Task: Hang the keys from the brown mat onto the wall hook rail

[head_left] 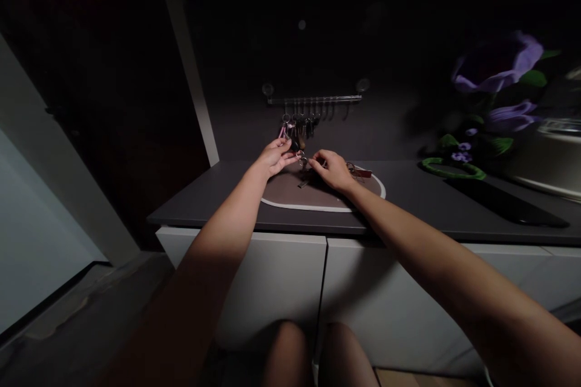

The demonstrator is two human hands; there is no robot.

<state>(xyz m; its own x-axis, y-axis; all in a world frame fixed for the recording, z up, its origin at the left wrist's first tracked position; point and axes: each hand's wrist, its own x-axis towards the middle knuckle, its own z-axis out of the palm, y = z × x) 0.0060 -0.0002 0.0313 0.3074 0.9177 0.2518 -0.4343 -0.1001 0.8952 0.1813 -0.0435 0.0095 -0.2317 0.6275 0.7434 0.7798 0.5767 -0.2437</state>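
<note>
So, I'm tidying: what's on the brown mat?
On the brown mat, at right, lies a red item. A small metal piece shows further left, resting or hanging, unclear. What the right hand or left hand covers is hidden.

Thin, round, shiny silver metal rings (302, 159) are held up, overlapping, before the back edge of the brown, white-rimmed oval mat (313, 198), left of its middle and well back from the front edge of the dark grey worktop (213, 196). A small, rounded black piece (295, 146) sits at their upper left; the join is too dark to tell. Below them shows a small, slim silver metal piece (302, 184), tilted.
</note>
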